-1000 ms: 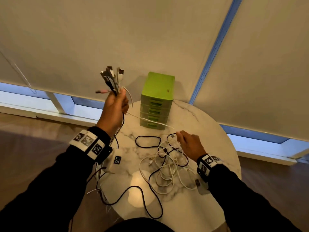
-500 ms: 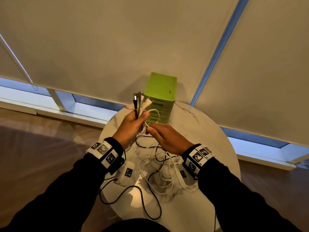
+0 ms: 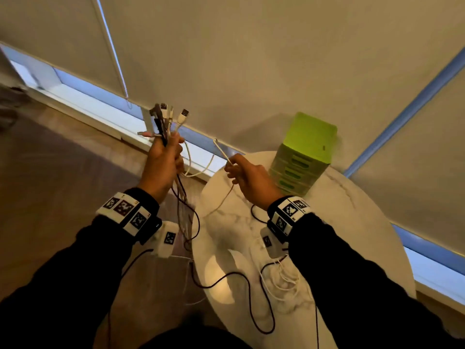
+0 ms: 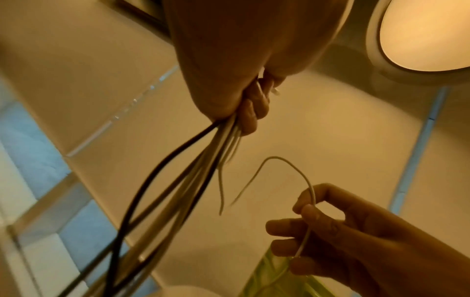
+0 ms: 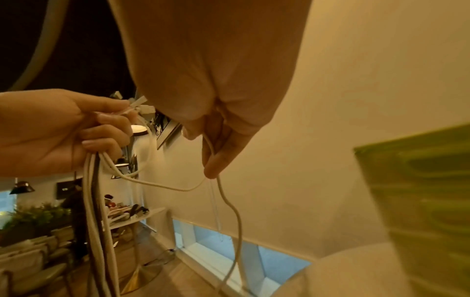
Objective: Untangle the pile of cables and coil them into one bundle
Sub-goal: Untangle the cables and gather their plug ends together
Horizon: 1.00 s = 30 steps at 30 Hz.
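Note:
My left hand (image 3: 164, 162) is raised left of the table and grips a bunch of black and white cables (image 3: 166, 122) near their plug ends, which stick up above the fist. Their lengths hang below the fist (image 4: 178, 176) toward the floor. My right hand (image 3: 242, 172) pinches one thin white cable (image 3: 222, 151) between thumb and forefinger (image 4: 311, 209); this cable loops over to the left hand's bunch (image 5: 162, 185) and trails down to the table. More black and white cables (image 3: 279, 278) lie tangled on the table, partly hidden under my right arm.
A round white marble table (image 3: 352, 222) stands at the right. A green mini drawer unit (image 3: 302, 152) stands at its far side against the roller blind (image 3: 251, 59). Wooden floor (image 3: 50, 172) lies to the left.
The two hands were together over the table half a second ago; now they have parted. The left hand has risen and moved left with the bunch, and the right hand draws the white cable out.

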Each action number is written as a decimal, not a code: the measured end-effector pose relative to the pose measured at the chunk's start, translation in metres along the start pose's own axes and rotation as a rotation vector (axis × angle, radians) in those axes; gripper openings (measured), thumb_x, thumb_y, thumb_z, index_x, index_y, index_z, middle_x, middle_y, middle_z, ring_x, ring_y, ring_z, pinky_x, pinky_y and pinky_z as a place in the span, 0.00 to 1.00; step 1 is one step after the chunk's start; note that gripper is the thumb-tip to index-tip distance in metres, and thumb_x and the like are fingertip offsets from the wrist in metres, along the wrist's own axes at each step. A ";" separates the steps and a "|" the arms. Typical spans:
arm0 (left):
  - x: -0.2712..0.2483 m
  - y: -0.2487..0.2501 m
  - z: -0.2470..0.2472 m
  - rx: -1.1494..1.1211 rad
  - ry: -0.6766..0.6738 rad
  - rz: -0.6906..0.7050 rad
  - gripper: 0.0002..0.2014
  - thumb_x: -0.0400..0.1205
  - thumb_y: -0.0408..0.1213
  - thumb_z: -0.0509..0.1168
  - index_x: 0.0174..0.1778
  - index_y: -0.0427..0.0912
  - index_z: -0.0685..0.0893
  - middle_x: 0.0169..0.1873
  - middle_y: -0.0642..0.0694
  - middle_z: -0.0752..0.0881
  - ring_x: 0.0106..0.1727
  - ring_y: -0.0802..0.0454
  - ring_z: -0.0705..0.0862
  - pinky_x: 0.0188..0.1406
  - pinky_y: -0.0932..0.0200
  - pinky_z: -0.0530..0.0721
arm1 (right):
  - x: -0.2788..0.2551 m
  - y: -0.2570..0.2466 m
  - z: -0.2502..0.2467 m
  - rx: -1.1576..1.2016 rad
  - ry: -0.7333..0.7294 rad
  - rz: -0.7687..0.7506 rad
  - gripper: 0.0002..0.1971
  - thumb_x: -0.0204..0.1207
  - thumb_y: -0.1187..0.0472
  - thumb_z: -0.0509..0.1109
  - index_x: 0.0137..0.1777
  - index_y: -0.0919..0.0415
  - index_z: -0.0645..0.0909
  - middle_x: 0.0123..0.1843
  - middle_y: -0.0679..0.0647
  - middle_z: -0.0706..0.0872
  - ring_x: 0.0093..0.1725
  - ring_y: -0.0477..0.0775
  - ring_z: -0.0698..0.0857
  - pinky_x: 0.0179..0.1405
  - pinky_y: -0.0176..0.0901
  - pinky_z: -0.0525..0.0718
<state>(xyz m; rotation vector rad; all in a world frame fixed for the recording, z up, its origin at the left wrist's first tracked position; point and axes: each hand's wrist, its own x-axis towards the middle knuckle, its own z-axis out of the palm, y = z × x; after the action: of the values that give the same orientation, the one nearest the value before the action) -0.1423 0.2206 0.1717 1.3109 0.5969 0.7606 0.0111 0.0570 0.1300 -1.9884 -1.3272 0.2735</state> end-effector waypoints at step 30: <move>-0.006 -0.025 -0.186 -0.024 0.104 -0.222 0.13 0.92 0.48 0.54 0.45 0.47 0.74 0.31 0.53 0.75 0.28 0.57 0.70 0.29 0.59 0.71 | 0.077 -0.141 0.163 0.603 -0.261 -0.055 0.09 0.88 0.67 0.63 0.64 0.62 0.81 0.54 0.59 0.86 0.53 0.53 0.85 0.59 0.48 0.85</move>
<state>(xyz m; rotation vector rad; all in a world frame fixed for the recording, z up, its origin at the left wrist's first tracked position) -0.2842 0.3300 0.1148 1.1653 0.8007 0.6532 -0.1422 0.2264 0.1224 -1.4371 -1.2601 0.8250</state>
